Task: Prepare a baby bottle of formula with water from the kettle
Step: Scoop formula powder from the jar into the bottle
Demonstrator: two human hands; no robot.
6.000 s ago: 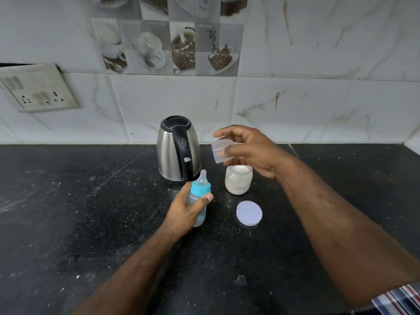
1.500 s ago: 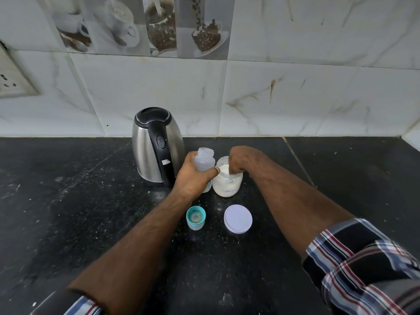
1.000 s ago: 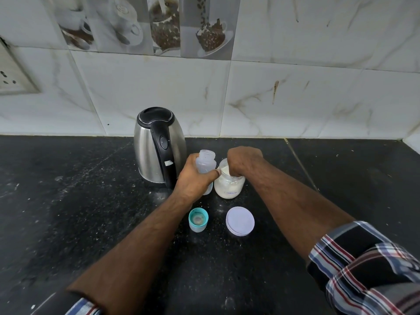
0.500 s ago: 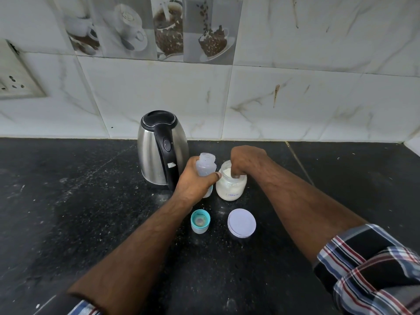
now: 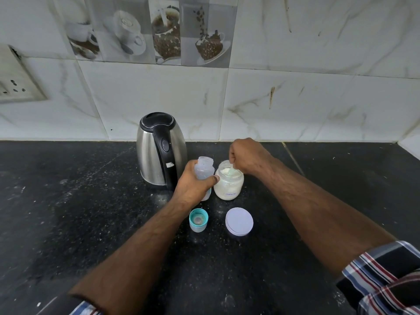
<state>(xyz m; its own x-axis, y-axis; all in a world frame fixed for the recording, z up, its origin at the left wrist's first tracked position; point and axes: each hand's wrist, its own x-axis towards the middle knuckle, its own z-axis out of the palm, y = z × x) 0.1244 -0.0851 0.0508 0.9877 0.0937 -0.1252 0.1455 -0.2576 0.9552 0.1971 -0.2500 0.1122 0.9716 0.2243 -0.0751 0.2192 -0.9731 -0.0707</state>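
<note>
Low in the frame, two bare forearms reach up from plaid sleeves (image 5: 384, 278) across a black speckled countertop (image 5: 68, 201). Just below centre stand a teal bottle collar with its nipple (image 5: 198, 220), turned upside down, and to its right a round white jar lid (image 5: 239, 221), lying flat and apart from it. Above them, at centre, the left hand (image 5: 193, 185) grips the clear baby bottle (image 5: 204, 171), which stands upright with its neck uncapped. Just beside it on the right is an open jar of white formula powder (image 5: 228, 181); the right hand (image 5: 247, 155) is clenched over its mouth, pinching a pale scoop (image 5: 233, 171) that dips into the powder. Behind the bottle, a steel kettle (image 5: 159, 151) with a black handle stands near the marbled tile wall (image 5: 295, 87). A switch socket (image 5: 16, 83) sits at the left edge.
</note>
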